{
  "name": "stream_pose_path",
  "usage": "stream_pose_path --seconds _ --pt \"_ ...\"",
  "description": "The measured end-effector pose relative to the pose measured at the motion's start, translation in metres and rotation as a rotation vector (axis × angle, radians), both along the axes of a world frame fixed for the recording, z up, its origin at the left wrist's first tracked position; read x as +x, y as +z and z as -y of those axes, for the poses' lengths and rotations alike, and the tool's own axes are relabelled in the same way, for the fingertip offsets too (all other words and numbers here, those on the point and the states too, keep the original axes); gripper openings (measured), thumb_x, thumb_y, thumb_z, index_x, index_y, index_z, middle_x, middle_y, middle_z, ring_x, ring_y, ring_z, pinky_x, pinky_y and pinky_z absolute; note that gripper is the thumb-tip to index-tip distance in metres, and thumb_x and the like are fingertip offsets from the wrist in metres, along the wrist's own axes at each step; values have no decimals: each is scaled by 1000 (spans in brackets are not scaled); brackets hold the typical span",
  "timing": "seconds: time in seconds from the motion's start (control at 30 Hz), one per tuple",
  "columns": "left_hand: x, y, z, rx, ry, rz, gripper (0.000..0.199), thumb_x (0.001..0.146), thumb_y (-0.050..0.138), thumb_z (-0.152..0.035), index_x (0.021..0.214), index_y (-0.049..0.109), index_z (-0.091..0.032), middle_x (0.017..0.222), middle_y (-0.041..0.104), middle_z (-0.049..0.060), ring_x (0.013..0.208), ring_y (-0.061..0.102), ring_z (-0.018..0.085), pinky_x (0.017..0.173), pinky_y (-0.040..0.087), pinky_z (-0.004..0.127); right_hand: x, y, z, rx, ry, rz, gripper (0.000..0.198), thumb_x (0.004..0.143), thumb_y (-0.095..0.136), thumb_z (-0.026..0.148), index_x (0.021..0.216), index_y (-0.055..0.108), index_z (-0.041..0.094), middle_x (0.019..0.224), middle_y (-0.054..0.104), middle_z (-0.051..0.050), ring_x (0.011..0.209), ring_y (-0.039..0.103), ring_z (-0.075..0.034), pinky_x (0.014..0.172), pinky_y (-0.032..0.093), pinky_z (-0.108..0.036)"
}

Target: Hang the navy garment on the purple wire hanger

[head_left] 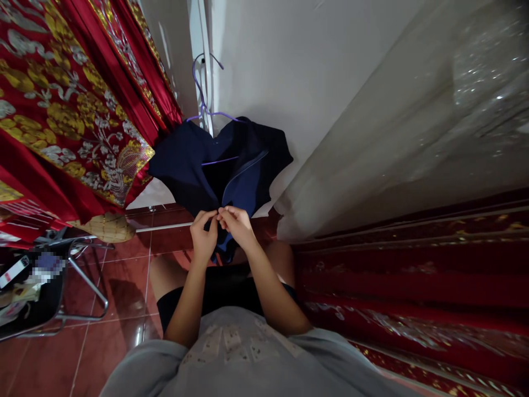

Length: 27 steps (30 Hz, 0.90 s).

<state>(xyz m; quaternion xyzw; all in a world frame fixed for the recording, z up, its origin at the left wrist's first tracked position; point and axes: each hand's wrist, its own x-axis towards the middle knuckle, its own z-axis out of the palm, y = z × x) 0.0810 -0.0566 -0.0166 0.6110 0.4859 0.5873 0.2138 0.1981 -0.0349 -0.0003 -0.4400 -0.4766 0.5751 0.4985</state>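
Note:
A dark navy garment hangs in front of me on a purple wire hanger, its neckline spread in a V. At the lower point of that opening my two hands meet. My left hand pinches the left front edge of the garment between thumb and fingers. Close beside it, my right hand has its fingers closed on the right front edge. Whatever small fastener may lie between the fingertips is too small to make out. Below the hands the lower part of the garment drops between my knees.
Red cloth with gold and silver embroidery hangs at the left. A black folding chair with odds and ends stands at lower left on red floor tiles. Clear plastic sheeting and more red cloth fill the right side.

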Motion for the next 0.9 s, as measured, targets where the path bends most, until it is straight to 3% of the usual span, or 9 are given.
stream_pose_path --seconds 0.27,0.43,0.6,0.73,0.9 --pt "1 5 3 -28 45 -11 11 95 60 -21 90 70 -19 84 67 3 83 64 17 79 49 29 3 3 6 87 -33 189 32 91 57 52 81 54 22 58 54 4 51 47 -12 50 35 -25" --pt "3 2 5 -35 41 -17 11 95 59 -18 90 69 -19 85 66 3 83 63 16 79 49 28 11 7 10 129 16 384 33 90 55 42 65 49 22 54 49 3 50 42 -10 48 32 -25" --pt "6 2 10 -63 71 12 12 97 58 -21 90 68 -19 86 66 3 83 63 16 79 48 28 14 19 5 -65 123 58 38 84 64 53 73 65 17 50 53 3 42 43 -8 43 32 -23" --pt "9 1 6 -1 125 -11 13 99 58 -25 92 66 -18 86 63 4 82 61 16 77 47 28 18 59 -31 -18 86 -72 41 77 75 55 73 67 16 49 55 2 39 43 -7 37 27 -20" --pt "15 -4 -1 85 75 -66 16 100 56 -24 87 62 -18 83 60 3 82 60 17 76 47 28 18 140 -87 283 -8 -55 40 91 68 52 74 63 15 54 56 3 42 46 -4 39 28 -14"
